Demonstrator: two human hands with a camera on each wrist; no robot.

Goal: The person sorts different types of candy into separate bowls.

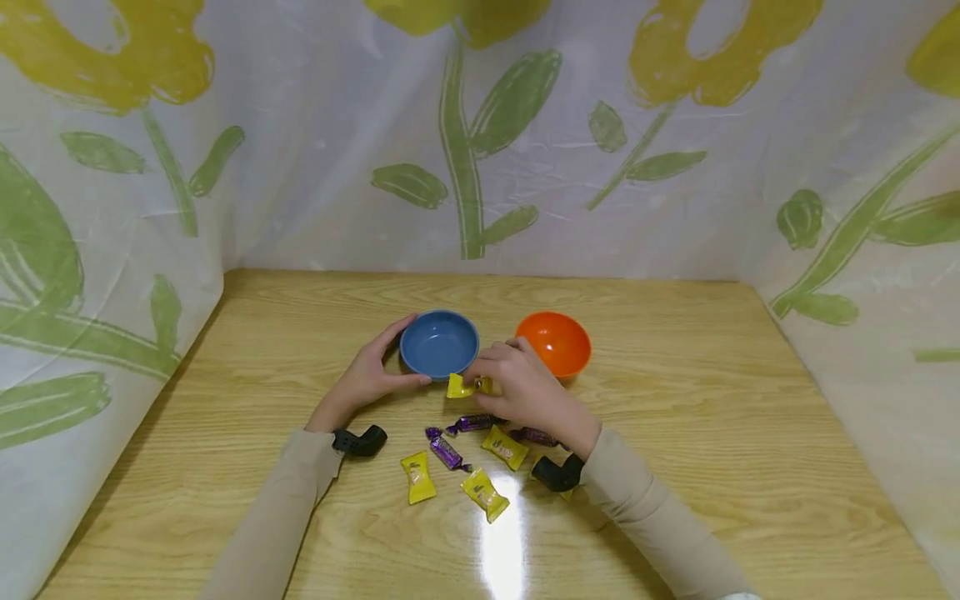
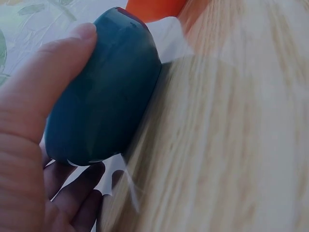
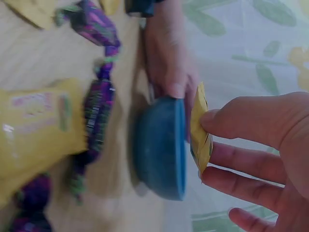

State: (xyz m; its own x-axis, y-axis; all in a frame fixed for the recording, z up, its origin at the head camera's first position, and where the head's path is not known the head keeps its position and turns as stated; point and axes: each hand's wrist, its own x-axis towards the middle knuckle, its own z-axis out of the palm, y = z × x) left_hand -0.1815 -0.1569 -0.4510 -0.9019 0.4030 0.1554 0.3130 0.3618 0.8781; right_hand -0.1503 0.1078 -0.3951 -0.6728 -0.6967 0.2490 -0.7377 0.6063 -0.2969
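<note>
My left hand (image 1: 366,377) grips the blue bowl (image 1: 439,343) at its left side, thumb by the near rim and fingers around the far side. The left wrist view shows the thumb along the outer wall of the blue bowl (image 2: 108,92). A yellow-wrapped candy (image 1: 459,387) is pinched between thumb and fingers of my right hand (image 1: 525,387). That hand is raised beside the bowl's near right rim. In the right wrist view, the held candy (image 3: 199,133) appears edge-on in front of the blue bowl (image 3: 159,147). No candy shows inside the bowl.
An orange bowl (image 1: 555,343) stands right of the blue one, partly behind my right hand. Purple-wrapped candies (image 1: 447,451) and several yellow-wrapped candies (image 1: 417,477) lie scattered on the wooden table (image 1: 697,417) nearer me. A flowered sheet (image 1: 322,167) encloses the back and sides.
</note>
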